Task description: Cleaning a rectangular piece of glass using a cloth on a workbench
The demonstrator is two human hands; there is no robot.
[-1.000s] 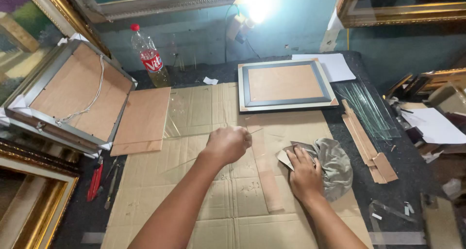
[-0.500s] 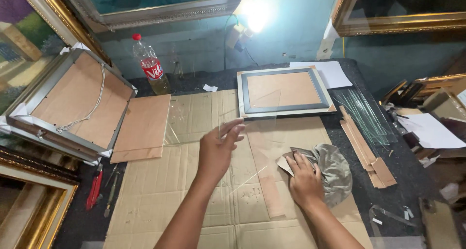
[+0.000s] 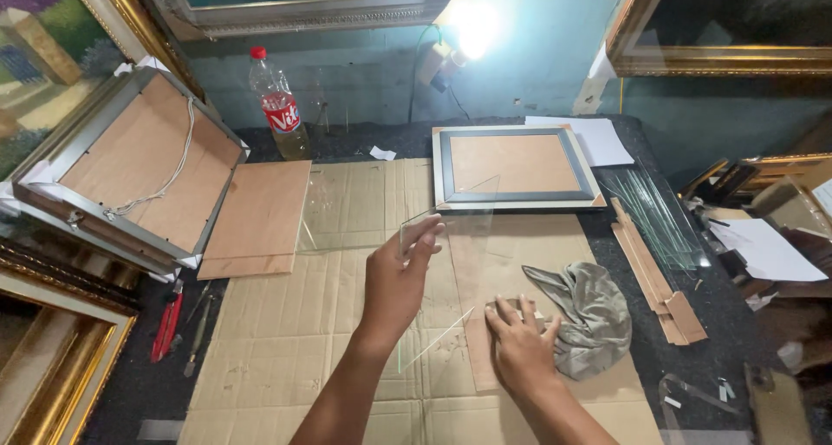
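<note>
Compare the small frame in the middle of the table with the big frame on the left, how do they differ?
The small frame lies flat on the cardboard; the big frame leans tilted at the table's left edge. The small frame has a dark grey border; the big frame's is silver, with white corner protectors. Only the big frame shows a hanging cord. Both show a brown board inside.

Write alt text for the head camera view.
The left hand lifts a clear glass pane off a cardboard-covered table while the right hand presses beside a grey cloth. A grey picture frame lies behind, a plastic bottle farther left.
</note>
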